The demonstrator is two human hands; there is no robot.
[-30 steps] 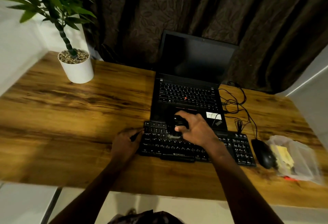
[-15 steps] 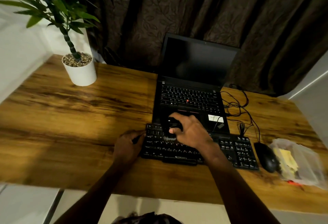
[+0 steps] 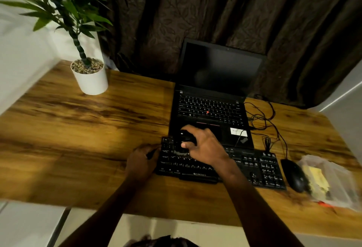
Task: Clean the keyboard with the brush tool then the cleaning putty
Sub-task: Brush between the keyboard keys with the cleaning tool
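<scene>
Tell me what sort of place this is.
Most likely a home desk or study corner: an open laptop, a wired keyboard and a mouse sit on a wooden desk, with a potted plant and a dark curtain behind.

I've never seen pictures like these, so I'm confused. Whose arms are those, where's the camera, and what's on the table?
Those are a person's own two arms. The camera is worn on their head and looks down, so you see what they see. The right hand holds a small black brush tool against the black keyboard to sweep dust away. The left hand sits at the keyboard's left edge, probably steadying it; its grip is too dark to judge. The wooden table also carries an open laptop, a mouse, a plastic bag with something yellow inside, and a potted plant.
</scene>
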